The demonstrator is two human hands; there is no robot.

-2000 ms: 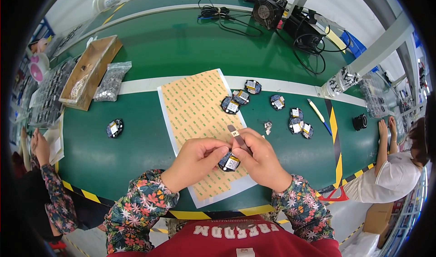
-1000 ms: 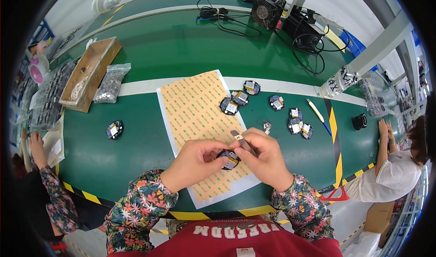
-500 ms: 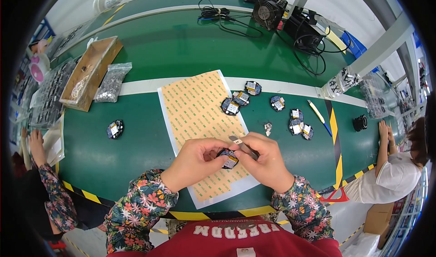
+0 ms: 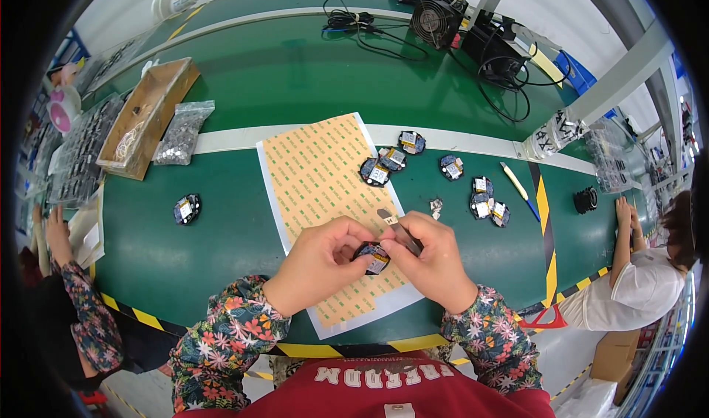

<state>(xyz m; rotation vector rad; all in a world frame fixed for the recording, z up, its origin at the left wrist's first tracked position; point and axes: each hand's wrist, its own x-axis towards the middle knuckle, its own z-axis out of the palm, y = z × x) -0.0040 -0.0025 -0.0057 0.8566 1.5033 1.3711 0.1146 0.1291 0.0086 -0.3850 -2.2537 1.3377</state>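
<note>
Half a second on, pinches the round module point(image 4: 378, 263) in the nearly closed left hand point(image 4: 319, 261) — just beside the right hand point(image 4: 432, 263), closed around a flat grey tool point(image 4: 396, 230) — with its labelled end tipped farther outward, seemingly adjusting the hold.

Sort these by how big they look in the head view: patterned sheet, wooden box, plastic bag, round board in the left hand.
Largest first:
1. Patterned sheet
2. Wooden box
3. Plastic bag
4. Round board, partly hidden by the left hand
</note>
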